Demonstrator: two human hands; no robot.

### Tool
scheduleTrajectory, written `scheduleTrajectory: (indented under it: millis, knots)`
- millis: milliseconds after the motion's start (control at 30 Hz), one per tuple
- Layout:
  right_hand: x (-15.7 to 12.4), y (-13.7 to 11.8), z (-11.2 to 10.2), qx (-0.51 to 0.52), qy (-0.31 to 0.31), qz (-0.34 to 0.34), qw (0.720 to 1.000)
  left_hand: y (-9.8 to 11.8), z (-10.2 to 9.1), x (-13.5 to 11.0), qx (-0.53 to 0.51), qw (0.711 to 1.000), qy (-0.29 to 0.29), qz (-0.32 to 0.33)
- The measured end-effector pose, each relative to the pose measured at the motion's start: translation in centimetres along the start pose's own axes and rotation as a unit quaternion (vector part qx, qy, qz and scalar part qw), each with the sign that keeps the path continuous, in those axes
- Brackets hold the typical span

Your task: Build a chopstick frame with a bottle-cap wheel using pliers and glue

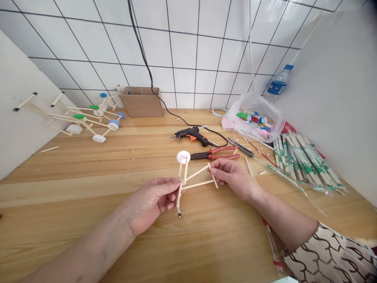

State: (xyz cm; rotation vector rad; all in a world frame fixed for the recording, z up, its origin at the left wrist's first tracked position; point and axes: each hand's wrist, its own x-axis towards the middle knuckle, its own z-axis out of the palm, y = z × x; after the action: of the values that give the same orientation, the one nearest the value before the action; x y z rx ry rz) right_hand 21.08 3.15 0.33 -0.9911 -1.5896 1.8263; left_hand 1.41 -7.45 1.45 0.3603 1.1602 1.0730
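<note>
I hold a small frame of thin wooden sticks point(196, 177) just above the wooden table point(88, 169). A white bottle cap point(183, 157) tops one upright stick of the frame. My left hand point(153, 200) is closed, pinching the frame where the sticks meet. My right hand point(234, 177) is closed, pinching the short cross stick at the frame's right end. The frame's lowest stick ends in a dark tip close to the table.
Behind the frame lie a black glue gun point(193, 135) with its cord, red-handled pliers point(218, 153) and scissors point(240, 146). A plastic bag of bottle caps point(253, 118), wrapped chopsticks point(303, 163) and a water bottle point(279, 83) stand right. Finished stick-and-cap frames point(88, 118) and a cardboard box point(143, 101) sit back left.
</note>
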Motion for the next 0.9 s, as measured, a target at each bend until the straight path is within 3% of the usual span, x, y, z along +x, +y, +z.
scheduleTrajectory:
  millis: [900]
  knots:
    - [-0.02, -0.08, -0.10, 0.012, 0.007, 0.009, 1.000, 0.12, 0.26, -0.47, 0.002, 0.999, -0.023, 0.029]
